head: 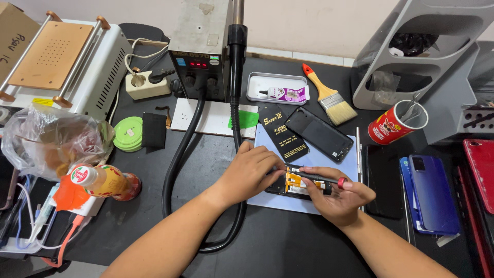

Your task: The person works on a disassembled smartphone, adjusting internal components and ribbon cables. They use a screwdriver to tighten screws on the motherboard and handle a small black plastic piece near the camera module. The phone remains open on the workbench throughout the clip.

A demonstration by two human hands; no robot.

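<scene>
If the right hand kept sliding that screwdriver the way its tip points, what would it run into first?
The right hand holds a screwdriver whose tip points toward the left hand, low over the opened phone. It would most likely meet the left hand's fingers first, though depth is hard to judge here.

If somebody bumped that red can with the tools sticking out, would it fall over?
Probably, fairly easily. The red can already leans, and it is tall and narrow with metal tools poking above its rim, which likely makes it top-heavy. Being round, it could roll across the black table afterwards.
</scene>
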